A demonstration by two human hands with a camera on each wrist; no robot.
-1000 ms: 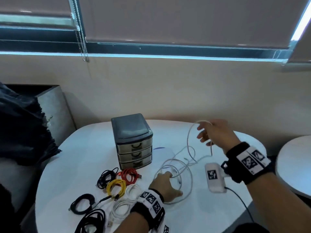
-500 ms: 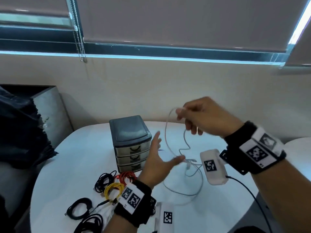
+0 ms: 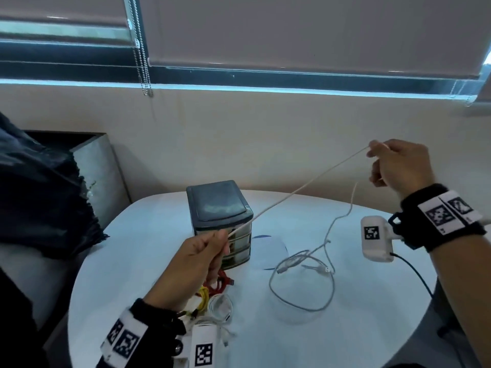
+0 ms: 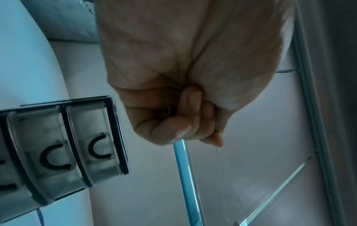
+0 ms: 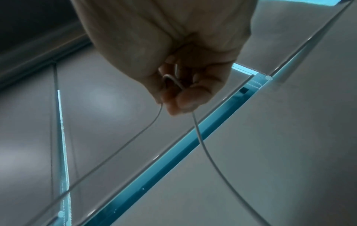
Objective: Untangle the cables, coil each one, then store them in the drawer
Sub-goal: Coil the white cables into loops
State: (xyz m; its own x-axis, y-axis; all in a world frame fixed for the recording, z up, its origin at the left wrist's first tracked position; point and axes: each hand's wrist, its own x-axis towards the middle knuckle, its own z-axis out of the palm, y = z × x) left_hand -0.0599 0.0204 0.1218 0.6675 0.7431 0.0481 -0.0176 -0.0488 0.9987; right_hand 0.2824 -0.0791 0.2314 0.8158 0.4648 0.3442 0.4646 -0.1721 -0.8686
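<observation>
A round white table [image 3: 138, 251] fills the lower half of the head view, and a small dark grey plastic three-drawer cabinet [image 3: 219, 205] is seen standing on it at centre frame; all three drawers are shown closed, their curved black handles visible in the left wrist view. A thin white cable [image 3: 297, 189] is stretched taut in the air on a diagonal from lower centre to upper right. Its lower part is pinched in the curled fingers of the left hand [image 3: 194, 261], in front of the cabinet. Its upper part is clamped in the curled fingers of the right hand [image 3: 398, 166] at the right of the frame, where a bend of cable is seen folded inside the grip in the right wrist view. From that hand the remainder is let down to a loose tangle of pale cable loops [image 3: 303, 274] lying on the table right of centre. Near the lower centre, partly hidden by the left forearm, a red coiled cable [image 3: 221, 284], a yellow coiled cable [image 3: 203, 301] and a white coiled cable [image 3: 220, 305] are laid together. It is judged that several cables are already coiled, that the white one is only being drawn out of its tangle, and that its coiling and all storing are left.
</observation>
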